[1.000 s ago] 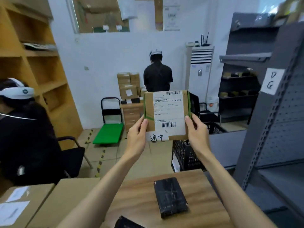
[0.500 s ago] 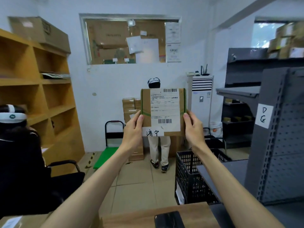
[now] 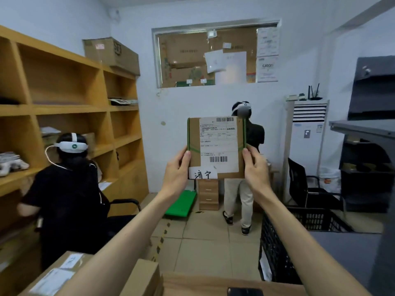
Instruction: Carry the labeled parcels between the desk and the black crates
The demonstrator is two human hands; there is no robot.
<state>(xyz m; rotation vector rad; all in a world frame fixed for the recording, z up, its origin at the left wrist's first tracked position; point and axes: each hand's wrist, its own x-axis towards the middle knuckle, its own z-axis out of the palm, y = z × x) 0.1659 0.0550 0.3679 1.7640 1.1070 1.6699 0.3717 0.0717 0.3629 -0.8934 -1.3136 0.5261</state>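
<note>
A brown cardboard parcel [image 3: 215,146] with green tape, a white shipping label and a handwritten white tag is held upright at arm's length in front of me. My left hand [image 3: 177,170] grips its lower left edge and my right hand [image 3: 255,169] grips its lower right edge, thumbs on the labeled face. A black crate [image 3: 284,242] stands on the floor at lower right, beside the wooden desk edge [image 3: 213,284] at the bottom of the view.
Cardboard boxes [image 3: 64,272] lie on the desk at lower left. A seated person [image 3: 66,189] is at the wooden shelves [image 3: 64,107] on the left. Another person [image 3: 241,189] stands behind the parcel. Grey metal shelving [image 3: 374,146] is on the right; a green trolley [image 3: 181,204] sits on the floor.
The view has tilted up and turned left, so the desk has dropped almost out of sight. Both hands have kept their grip, with the parcel still raised in front of me.
</note>
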